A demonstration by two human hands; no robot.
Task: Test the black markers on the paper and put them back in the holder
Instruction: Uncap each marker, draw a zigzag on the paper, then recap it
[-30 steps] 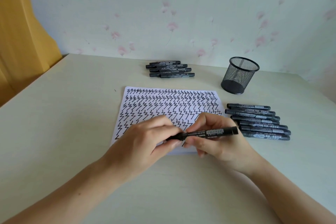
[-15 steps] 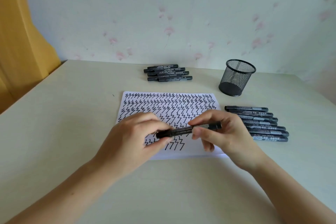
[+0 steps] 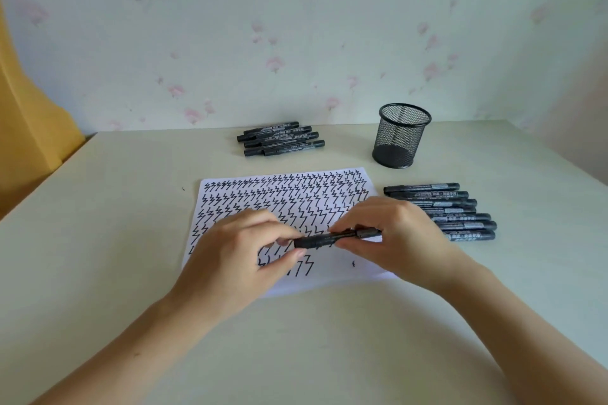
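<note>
Black marker (image 3: pixel 332 238) held level above paper (image 3: pixel 289 207), long axis left-right; pinched by left hand (image 3: pixel 237 260) and right hand (image 3: pixel 394 237).

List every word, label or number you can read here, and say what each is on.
None can be read.
Markers in the right row: pale printed labels, too blurred.
Markers in the far group: printed labels, too small.
Held marker: print hidden by the hands.
Paper: only zigzag test strokes, no words.
Mesh holder: no label visible.
</note>
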